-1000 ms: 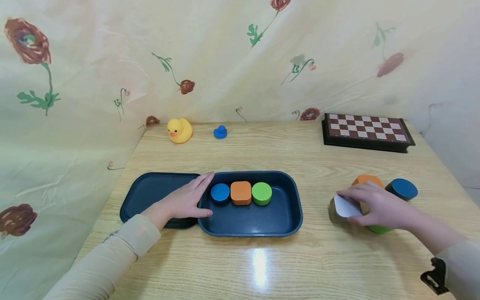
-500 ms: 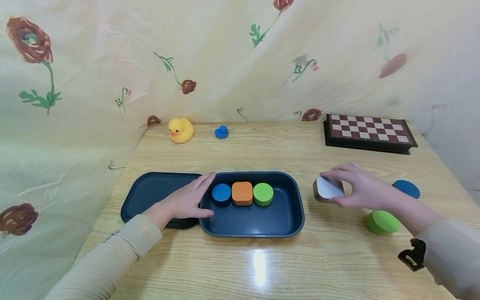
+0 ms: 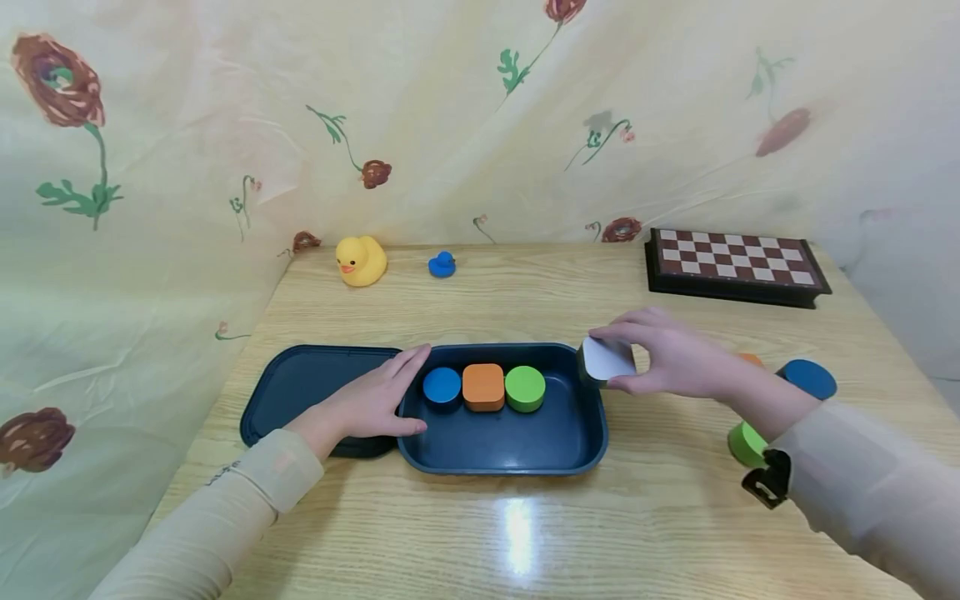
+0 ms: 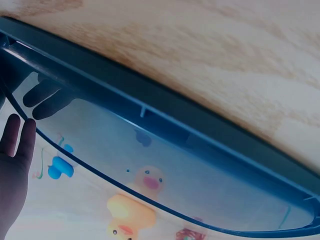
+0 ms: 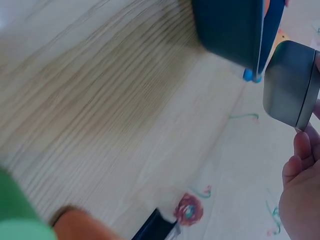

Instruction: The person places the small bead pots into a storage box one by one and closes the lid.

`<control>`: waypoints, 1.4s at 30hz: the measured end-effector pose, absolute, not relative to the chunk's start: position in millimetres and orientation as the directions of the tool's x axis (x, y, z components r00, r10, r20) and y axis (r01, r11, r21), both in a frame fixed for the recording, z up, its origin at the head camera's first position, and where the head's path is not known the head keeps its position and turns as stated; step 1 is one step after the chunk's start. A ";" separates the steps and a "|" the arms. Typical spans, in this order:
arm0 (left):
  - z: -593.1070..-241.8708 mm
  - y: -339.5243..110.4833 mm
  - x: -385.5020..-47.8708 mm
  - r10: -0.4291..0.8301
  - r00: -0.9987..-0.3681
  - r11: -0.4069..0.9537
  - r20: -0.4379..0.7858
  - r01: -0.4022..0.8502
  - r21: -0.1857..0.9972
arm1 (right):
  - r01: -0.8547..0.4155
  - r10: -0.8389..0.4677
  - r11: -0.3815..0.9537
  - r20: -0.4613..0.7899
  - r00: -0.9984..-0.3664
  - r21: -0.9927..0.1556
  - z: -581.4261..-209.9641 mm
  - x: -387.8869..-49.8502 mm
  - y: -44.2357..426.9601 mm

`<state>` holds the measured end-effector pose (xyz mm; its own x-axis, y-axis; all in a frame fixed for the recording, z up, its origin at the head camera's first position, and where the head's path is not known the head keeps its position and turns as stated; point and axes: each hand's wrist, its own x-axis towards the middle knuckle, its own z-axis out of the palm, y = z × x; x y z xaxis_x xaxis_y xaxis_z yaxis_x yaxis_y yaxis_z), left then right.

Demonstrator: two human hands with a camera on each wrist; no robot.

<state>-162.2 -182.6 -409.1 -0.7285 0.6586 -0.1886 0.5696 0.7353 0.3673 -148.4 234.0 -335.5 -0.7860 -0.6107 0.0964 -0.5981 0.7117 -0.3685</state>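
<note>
The right hand is pinching a grey block between thumb and fingers, with the pale top facing up, while the left hand is lying wide, fingers straight and thumb apart, at the left end of the dark box, its wrist crossing over the lid. Doing this step well is probably calling for keeping the block level and high enough to be clearing the box's right rim, then lowering it into the gap right of the green block without nudging the row it is forming with the blue block and orange block. A light grip on the sides should be leaving the bottom free for landing flat. The grey block is sitting just left of the right palm, overlapping the box's far right corner in the head view; whether it is touching the rim, I cannot tell.
</note>
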 end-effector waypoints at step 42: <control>-412.2 -183.3 -164.0 0.652 -0.737 0.742 -0.178 0.572 0.350 | -0.710 -0.721 0.645 0.083 -0.688 -0.283 -366.9 -161.8 182.9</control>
<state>-164.0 -183.3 -412.2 -0.7369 0.6521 -0.1779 0.5721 0.7419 0.3498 -161.8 182.9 -366.9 -0.6878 -0.7211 0.0834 -0.7102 0.6447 -0.2829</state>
